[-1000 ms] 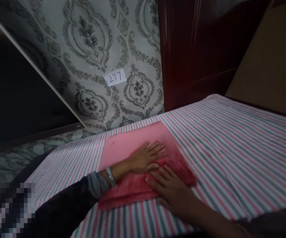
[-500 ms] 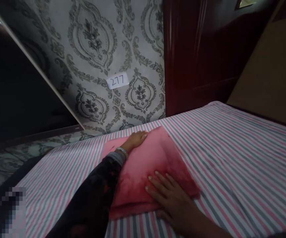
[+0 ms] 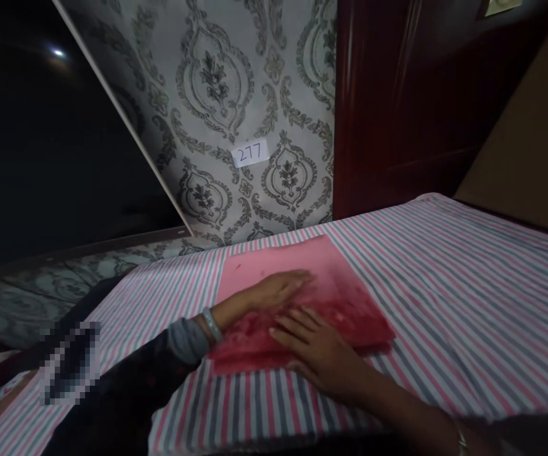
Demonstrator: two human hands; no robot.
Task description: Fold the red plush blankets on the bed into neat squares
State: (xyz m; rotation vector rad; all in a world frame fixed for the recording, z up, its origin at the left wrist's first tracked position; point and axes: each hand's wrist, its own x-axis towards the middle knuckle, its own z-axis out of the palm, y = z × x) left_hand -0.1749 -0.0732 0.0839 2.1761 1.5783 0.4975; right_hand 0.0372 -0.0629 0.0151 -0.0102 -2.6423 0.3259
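Note:
A folded cloth point(image 3: 278, 256), pale pink at the far side and deep red at the near side, lies flat on the striped sheet point(image 3: 426, 304). My left hand point(image 3: 278, 288) rests on its middle, fingers stretched out and slightly blurred. On the red near part lies my right hand point(image 3: 319, 348), palm down with fingers spread. The two hands are close together, the left one farther from me. Neither grips the cloth. A bracelet point(image 3: 212, 324) circles my left wrist below a dark sleeve.
Behind the bed stands a patterned wall point(image 3: 217, 82) with a paper label point(image 3: 251, 152) reading 277. A large dark screen point(image 3: 65, 145) is at the left, a dark red door point(image 3: 397, 114) at the right. Part of another person point(image 3: 12, 386) shows at the lower left.
My left hand has slid from the far edge of the cloth back towards me, to its middle. My right hand stays on the near part. The view has shifted left.

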